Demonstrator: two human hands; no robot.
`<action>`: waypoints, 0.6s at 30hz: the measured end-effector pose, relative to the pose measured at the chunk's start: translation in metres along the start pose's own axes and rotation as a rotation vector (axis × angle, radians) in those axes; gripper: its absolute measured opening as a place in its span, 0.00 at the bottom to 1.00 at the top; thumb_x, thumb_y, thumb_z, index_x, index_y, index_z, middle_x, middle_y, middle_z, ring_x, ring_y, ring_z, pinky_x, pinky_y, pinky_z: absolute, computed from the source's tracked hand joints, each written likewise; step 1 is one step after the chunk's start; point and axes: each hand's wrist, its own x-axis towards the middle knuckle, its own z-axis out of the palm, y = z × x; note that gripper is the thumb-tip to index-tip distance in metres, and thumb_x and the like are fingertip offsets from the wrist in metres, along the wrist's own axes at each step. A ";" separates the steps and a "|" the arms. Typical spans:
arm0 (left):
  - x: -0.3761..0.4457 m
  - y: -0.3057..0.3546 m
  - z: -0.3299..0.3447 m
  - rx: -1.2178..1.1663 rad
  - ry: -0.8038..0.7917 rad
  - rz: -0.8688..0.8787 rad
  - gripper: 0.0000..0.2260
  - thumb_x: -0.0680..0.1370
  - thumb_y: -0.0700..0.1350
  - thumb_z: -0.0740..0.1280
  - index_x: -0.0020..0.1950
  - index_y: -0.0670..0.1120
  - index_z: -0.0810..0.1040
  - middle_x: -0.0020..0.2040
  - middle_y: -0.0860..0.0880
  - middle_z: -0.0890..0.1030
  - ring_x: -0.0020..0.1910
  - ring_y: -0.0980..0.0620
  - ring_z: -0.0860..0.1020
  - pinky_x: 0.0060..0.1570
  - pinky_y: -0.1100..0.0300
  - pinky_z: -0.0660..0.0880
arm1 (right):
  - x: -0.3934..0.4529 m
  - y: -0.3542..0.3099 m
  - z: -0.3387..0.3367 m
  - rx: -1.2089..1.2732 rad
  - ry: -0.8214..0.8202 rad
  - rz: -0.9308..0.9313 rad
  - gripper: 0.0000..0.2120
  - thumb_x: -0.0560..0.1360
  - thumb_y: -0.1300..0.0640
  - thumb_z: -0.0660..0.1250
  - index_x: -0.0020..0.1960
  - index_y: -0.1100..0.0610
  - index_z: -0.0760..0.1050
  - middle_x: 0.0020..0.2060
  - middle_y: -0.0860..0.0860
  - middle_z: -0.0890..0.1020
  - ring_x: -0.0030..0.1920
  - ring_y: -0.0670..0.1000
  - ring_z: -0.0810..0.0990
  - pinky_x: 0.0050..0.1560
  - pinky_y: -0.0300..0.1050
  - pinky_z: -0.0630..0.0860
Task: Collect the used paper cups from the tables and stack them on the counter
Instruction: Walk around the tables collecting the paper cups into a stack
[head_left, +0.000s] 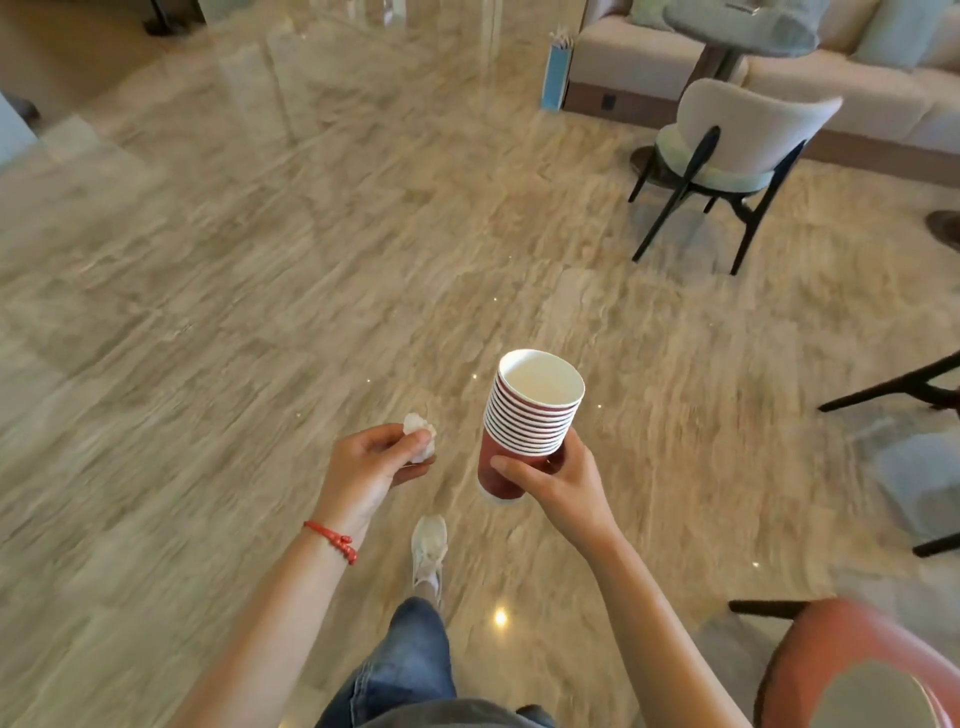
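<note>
Glossy beige marble floor (260, 291), a sofa (883, 93) at the far right, and three chairs in sight, one white chair (737, 140) nearest it. The right hand (561, 480) grips one stack of about ten red cups (530, 415), upright above the floor. The left hand (371, 465) pinches one crumpled tissue (420, 434).

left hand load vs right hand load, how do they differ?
The left hand pinches a small crumpled white tissue; the right hand grips a tall stack of red cups. The tissue is shapeless and sits at the fingertips; the stack is rigid, near upright, held round its base. Both are carried above the floor.
</note>
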 end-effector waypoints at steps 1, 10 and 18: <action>0.025 0.004 0.003 -0.006 -0.001 0.000 0.02 0.71 0.39 0.71 0.40 0.41 0.83 0.37 0.47 0.85 0.38 0.51 0.83 0.37 0.63 0.79 | 0.024 0.000 0.002 0.002 0.001 -0.003 0.24 0.62 0.54 0.77 0.56 0.51 0.75 0.47 0.45 0.84 0.48 0.44 0.82 0.47 0.38 0.79; 0.237 0.086 0.024 -0.021 -0.054 0.007 0.05 0.69 0.41 0.72 0.32 0.45 0.84 0.35 0.49 0.84 0.37 0.53 0.83 0.36 0.64 0.78 | 0.239 -0.039 0.022 0.025 0.031 0.008 0.25 0.60 0.51 0.76 0.55 0.55 0.76 0.46 0.47 0.85 0.48 0.46 0.83 0.45 0.37 0.78; 0.393 0.134 0.057 -0.021 -0.063 -0.022 0.05 0.71 0.39 0.71 0.34 0.45 0.84 0.35 0.48 0.84 0.37 0.51 0.83 0.36 0.64 0.78 | 0.389 -0.048 0.014 0.023 0.087 0.071 0.22 0.63 0.55 0.77 0.55 0.53 0.76 0.46 0.48 0.85 0.48 0.46 0.83 0.46 0.40 0.79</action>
